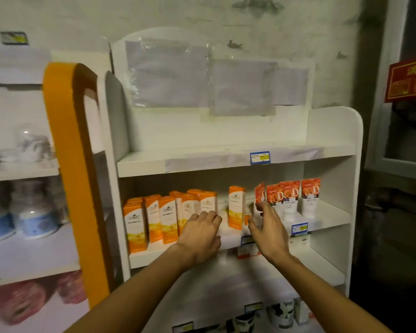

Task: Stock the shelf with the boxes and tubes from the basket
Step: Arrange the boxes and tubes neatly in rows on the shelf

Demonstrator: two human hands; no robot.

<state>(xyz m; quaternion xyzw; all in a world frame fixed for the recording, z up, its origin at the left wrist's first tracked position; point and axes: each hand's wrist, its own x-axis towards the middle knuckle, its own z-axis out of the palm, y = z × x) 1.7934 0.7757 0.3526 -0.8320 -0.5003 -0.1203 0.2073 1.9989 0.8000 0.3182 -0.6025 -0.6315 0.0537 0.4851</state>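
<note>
Several orange-and-white boxes [154, 217] stand in a row on the left of the white middle shelf [332, 219]. My left hand [199, 234] reaches in with its fingers curled against the lower front of the rightmost box of that row [208, 203]; a grip on it is hidden. One orange box [235, 207] stands alone between my hands. Red-topped white tubes [298, 200] stand at the right. My right hand [268, 227] is spread open, its fingertips at the base of the tilted leftmost tube [259, 192]. No basket is in view.
The top shelf [202, 159] bears only a blue price tag [259, 157]. The bottom shelf holds black-and-white tubes [281, 313]. An orange upright panel [67, 164] divides off a left unit with white and blue jars [34, 217]. A red sign [408, 80] hangs at right.
</note>
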